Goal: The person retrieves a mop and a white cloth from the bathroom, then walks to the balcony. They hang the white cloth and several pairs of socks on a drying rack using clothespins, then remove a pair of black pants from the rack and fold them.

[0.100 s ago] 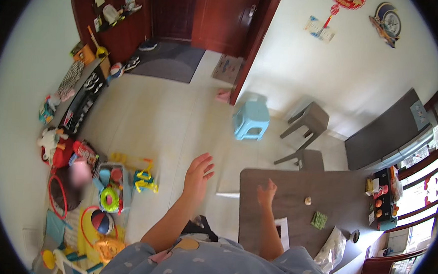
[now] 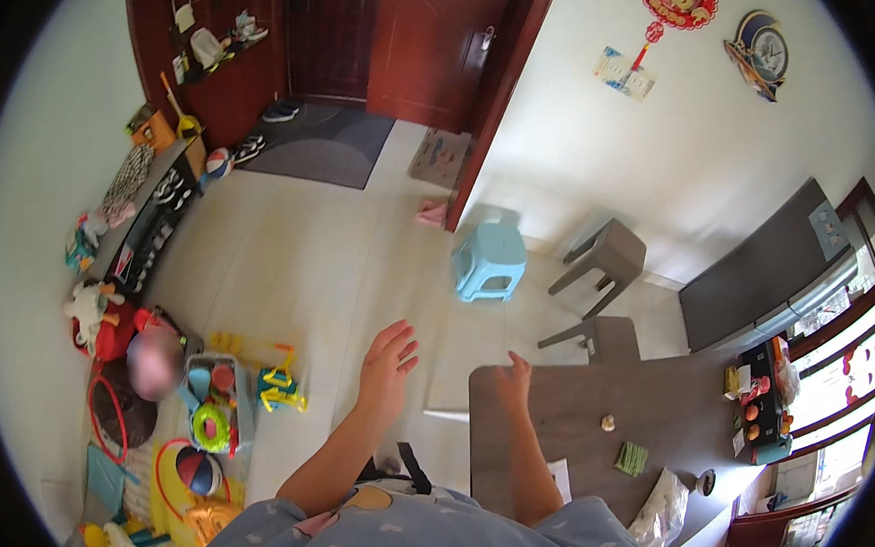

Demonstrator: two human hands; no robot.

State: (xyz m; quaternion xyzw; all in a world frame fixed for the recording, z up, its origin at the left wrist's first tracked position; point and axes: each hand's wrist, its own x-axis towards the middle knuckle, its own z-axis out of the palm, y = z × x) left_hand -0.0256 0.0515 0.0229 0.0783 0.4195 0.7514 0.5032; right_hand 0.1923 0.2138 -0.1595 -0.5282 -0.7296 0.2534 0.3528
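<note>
My left hand [image 2: 389, 363] is raised over the tiled floor, its fingers stretched out and holding nothing. My right hand [image 2: 515, 379] is above the near-left corner of the dark brown table [image 2: 590, 403]. Its fingers are apart, with nothing between them. Farther in on the tabletop are a small pale round item [image 2: 608, 422] and a green bundle [image 2: 632, 459]. A white sheet [image 2: 559, 478] lies partly hidden beside my right forearm. Near the table's right end rests a crumpled clear plastic bag [image 2: 661, 513], beside a small dark cup [image 2: 706, 482].
Beyond the table stand a light blue stool [image 2: 490, 262] and a grey-brown stool [image 2: 603, 264]. To the left, a grey bin of toys [image 2: 219, 401] sits by a basketball [image 2: 198, 470] and a red hoop [image 2: 108, 414]. A low shoe rack [image 2: 161, 211] lines the left wall.
The view has tilted up, so the room sits lower in the picture. My right hand has shifted left, toward the table's corner. My left hand stays raised and outstretched.
</note>
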